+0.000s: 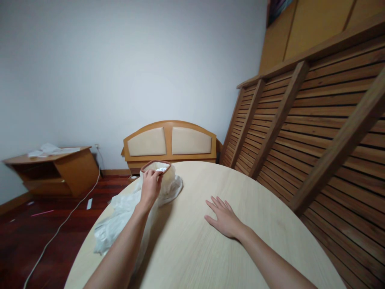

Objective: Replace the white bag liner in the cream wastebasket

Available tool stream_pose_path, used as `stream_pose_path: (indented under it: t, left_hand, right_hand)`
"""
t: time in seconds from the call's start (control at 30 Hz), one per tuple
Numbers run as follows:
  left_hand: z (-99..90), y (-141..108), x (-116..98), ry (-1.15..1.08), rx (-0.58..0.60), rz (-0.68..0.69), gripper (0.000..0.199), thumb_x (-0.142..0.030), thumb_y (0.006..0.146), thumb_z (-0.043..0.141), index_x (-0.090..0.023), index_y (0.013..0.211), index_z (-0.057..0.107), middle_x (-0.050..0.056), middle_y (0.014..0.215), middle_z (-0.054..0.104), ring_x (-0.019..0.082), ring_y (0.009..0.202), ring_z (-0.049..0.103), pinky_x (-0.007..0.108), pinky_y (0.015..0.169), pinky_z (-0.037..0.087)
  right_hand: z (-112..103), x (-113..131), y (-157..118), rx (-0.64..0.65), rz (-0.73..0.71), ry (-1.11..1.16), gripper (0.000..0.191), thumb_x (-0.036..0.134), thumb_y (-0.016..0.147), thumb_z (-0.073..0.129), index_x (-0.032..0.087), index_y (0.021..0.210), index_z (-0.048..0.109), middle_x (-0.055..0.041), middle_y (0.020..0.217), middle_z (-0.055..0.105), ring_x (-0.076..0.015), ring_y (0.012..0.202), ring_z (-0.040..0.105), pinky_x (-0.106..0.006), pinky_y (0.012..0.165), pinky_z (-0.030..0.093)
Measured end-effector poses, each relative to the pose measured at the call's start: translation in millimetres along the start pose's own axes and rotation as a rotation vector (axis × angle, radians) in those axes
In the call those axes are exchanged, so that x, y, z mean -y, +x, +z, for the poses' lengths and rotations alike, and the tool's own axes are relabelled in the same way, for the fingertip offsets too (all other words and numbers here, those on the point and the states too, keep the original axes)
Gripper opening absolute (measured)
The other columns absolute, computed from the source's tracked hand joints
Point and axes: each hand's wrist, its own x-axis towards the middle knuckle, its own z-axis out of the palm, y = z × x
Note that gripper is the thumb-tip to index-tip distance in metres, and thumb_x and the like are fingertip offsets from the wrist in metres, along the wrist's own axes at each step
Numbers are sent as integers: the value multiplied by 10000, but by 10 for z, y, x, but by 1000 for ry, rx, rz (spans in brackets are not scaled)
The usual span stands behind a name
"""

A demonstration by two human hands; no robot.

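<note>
My left hand (151, 185) grips the near rim of a small bin (167, 176) with a reddish-brown rim and a whitish plastic liner. Something white shows inside the bin. Translucent plastic (118, 218) spreads over the left part of the round pale table (255, 245), partly behind my left forearm. Fingers spread, my right hand (221, 216) lies on or just over the middle of the tabletop, palm down, holding nothing.
A wooden headboard (170, 140) with cream panels stands beyond the table. Slatted wooden boards (319, 132) lean at the right. At the left are a low cabinet (73, 172) with white sheets on it and a cable (64, 222) across the dark red floor.
</note>
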Motion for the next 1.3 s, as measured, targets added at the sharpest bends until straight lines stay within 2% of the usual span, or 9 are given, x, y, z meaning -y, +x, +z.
stream_pose_path:
  t: [0.23,0.33,0.43,0.53,0.67,0.87,1.03,1.17,1.3]
  left_hand:
    - [32,-74,-463,-155,112,212,190,-214,955,564,-215,1054,725,88,1033,683,268,1057,587,424,970,504]
    - [-12,-113,-650,-220,175,304,180,-200,956,579,-226,1059,724,78,1049,686,240,1048,605,391,958,514]
    - [-88,-140,-799,-351,266,400,187,-206,964,579,-224,1087,719,90,1080,685,240,1063,607,397,960,510]
    - [-198,-162,-913,-458,349,474,188,-222,978,568,-218,1096,713,93,1093,684,232,1064,604,385,959,500]
    - [-392,-185,-1036,-490,475,512,162,-288,963,613,-216,1073,707,83,1088,690,230,1069,605,364,963,488]
    - [-615,-183,-1157,-508,588,510,214,-357,983,580,-203,930,719,60,947,720,214,957,631,345,892,496]
    - [-739,-165,-1185,-629,693,546,133,-285,931,635,-196,868,711,43,950,729,191,932,651,329,899,497]
    - [-839,-170,-1208,-687,778,529,158,-293,857,712,-201,731,688,55,1089,719,225,1106,639,365,1023,478]
    - [-813,-180,-1195,-653,752,423,471,-495,749,822,-228,1115,692,114,1583,408,340,1500,306,512,1231,265]
  right_hand:
    - [-4,17,-9,-5,-4,3,755,642,949,414,218,1573,364,-96,1685,209,-303,1567,119,-508,1249,65]
    - [-78,38,-21,-90,-34,18,680,569,906,529,210,1483,511,-104,1614,395,-319,1511,302,-470,1214,210]
    - [-225,26,-39,-238,-16,44,312,333,881,544,227,1097,743,-79,1191,749,-263,1126,670,-351,952,459]
    - [-393,-4,-76,-360,77,50,297,227,903,416,223,819,701,-62,834,753,-228,786,691,-315,710,452]
    - [-530,8,-148,-541,94,118,268,244,918,363,225,886,629,-64,865,722,-220,788,661,-310,707,453]
    - [-581,95,-250,-862,-151,289,279,361,903,456,216,1092,601,-137,1120,675,-288,1045,630,-415,935,507]
    - [-592,100,-332,-734,-336,350,532,549,936,441,206,1333,529,-152,1483,508,-324,1400,435,-490,1180,335]
    - [-541,83,-341,-528,-387,528,984,835,824,448,170,1536,307,-174,1658,245,-348,1524,246,-489,1238,234]
    - [-447,87,-288,-392,-492,773,1229,891,699,580,185,1598,128,-184,1682,147,-353,1551,154,-513,1255,165]
